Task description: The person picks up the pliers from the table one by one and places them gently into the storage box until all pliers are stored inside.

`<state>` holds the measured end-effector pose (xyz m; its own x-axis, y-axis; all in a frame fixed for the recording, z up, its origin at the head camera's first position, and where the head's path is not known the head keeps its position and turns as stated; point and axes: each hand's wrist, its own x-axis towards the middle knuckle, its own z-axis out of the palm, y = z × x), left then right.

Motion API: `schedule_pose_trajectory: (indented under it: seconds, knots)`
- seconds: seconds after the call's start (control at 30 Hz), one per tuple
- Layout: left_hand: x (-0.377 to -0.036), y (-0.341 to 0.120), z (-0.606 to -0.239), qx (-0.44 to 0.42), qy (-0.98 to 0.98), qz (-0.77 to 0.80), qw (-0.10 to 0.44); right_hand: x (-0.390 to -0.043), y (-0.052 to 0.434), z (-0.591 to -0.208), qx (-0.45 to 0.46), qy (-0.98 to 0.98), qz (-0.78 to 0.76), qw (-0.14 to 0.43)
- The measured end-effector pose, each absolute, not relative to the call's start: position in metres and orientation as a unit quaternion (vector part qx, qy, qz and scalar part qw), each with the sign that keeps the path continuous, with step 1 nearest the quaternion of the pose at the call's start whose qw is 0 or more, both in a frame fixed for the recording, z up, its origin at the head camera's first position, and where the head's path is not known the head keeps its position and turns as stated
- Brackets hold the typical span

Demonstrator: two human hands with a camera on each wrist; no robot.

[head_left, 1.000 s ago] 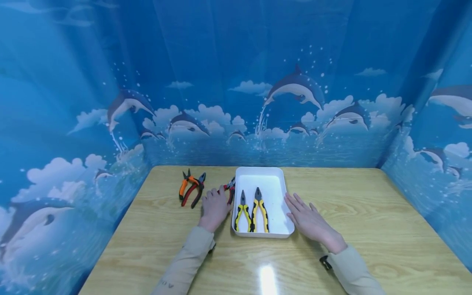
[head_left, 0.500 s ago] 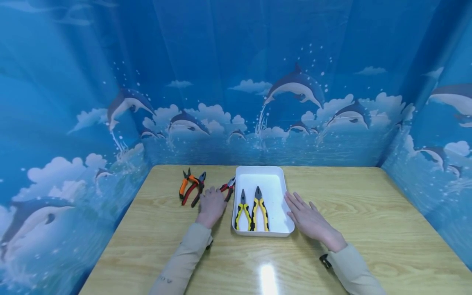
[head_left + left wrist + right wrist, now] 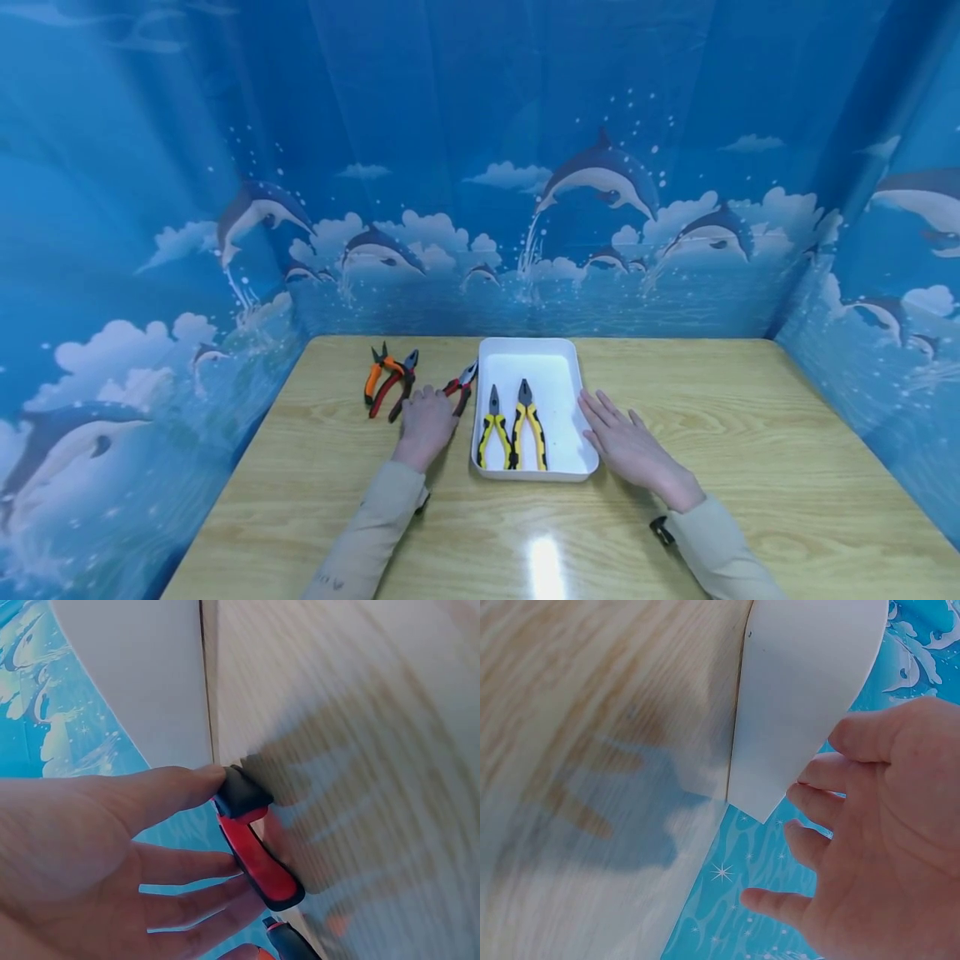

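My left hand (image 3: 426, 419) lies on the table just left of a white tray (image 3: 536, 371). It holds red-handled pliers (image 3: 459, 392) whose jaws point at the tray's left wall. In the left wrist view my thumb (image 3: 180, 791) and fingers (image 3: 195, 866) pinch one red and black handle (image 3: 259, 859), with the tray (image 3: 142, 682) beyond. My right hand (image 3: 626, 446) rests flat on the wood by the tray's right side, its fingers (image 3: 817, 784) spread near the tray (image 3: 802, 690). Two yellow-and-black pliers (image 3: 495, 429) (image 3: 528, 425) lie in the tray.
An orange-handled pair (image 3: 375, 377) and a red-and-black pair (image 3: 397, 387) lie crossed on the wooden table (image 3: 750, 433), left of my left hand. Blue dolphin-print sheets wall the table at the back and both sides.
My left hand has slid a little left, away from the tray, and the red-handled pliers have shifted with it. The right hand has not moved.
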<state>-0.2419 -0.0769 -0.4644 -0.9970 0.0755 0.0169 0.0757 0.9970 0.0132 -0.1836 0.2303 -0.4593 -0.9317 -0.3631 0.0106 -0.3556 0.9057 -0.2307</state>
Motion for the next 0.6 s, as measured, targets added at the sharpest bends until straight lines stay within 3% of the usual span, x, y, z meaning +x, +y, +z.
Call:
schedule_pose_trajectory:
  seconds: [0.6]
  knots:
    - [-0.213, -0.086, -0.469, -0.074, -0.995, 0.005, 0.06, -0.184, 0.229, -0.459, -0.179, 0.977, -0.113, 0.019]
